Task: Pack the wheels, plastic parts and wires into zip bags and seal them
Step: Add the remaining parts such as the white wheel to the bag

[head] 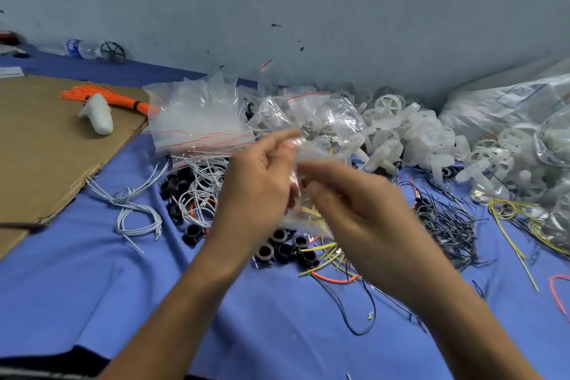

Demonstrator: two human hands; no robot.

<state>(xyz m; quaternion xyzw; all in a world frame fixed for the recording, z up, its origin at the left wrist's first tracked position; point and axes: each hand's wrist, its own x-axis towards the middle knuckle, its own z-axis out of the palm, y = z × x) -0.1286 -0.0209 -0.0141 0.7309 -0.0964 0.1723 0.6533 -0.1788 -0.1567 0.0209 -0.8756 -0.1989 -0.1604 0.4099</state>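
Both hands meet above the blue cloth [92, 287] around a small clear zip bag [308, 216] with yellow wire inside. My left hand [256, 185] pinches the bag's upper part, its index finger stretched out. My right hand [361, 210] grips the bag from the right; motion blur hides the finger detail. Below the hands lie black plastic rings [283, 248] and loose yellow and orange wires [327, 256]. White wires [135, 210] lie to the left, black wires [447, 219] to the right. White plastic wheels [401, 129] are heaped at the back.
A stack of empty zip bags [197, 120] lies behind the hands, filled bags [308, 111] beside it. A cardboard sheet [40, 148] at left carries an orange wire bundle [105, 95] and a white controller [97, 114]. Large plastic sacks [509, 108] sit at right.
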